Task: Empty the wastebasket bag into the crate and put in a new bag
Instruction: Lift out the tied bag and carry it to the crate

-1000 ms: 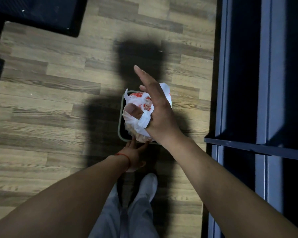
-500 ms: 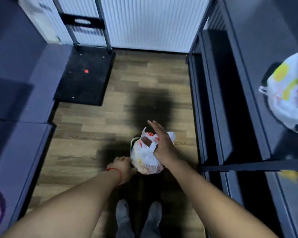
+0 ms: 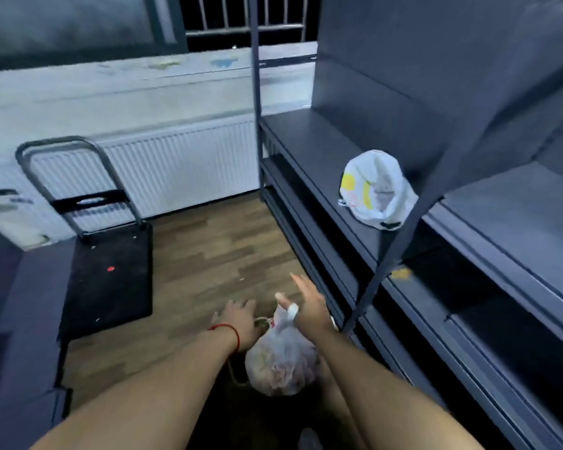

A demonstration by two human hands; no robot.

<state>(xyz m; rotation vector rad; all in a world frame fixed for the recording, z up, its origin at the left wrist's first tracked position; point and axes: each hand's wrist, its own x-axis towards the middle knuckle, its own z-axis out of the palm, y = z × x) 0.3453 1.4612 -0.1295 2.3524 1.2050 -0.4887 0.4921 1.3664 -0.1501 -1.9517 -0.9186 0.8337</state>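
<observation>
A full white plastic bag (image 3: 281, 363) with red print hangs from my right hand (image 3: 307, 308); its handle loops around my thumb while the other fingers are stretched out. Below and left of the bag shows part of the small wastebasket's rim (image 3: 233, 373). My left hand (image 3: 238, 323), with a red string at the wrist, rests fingers spread on the far edge of that rim. Another white bag with yellow spots (image 3: 376, 190) stands open on the dark shelf to the right. No crate is in view.
Dark metal shelving (image 3: 306, 147) runs along the right side. A black platform trolley (image 3: 108, 277) with a handle stands at the left on the wood floor (image 3: 208, 254). A white radiator (image 3: 176, 160) lines the far wall. My feet are below the bag.
The view has tilted up from the floor to the room. The bag has risen out of the wastebasket in my right hand. My left hand has moved onto the rim.
</observation>
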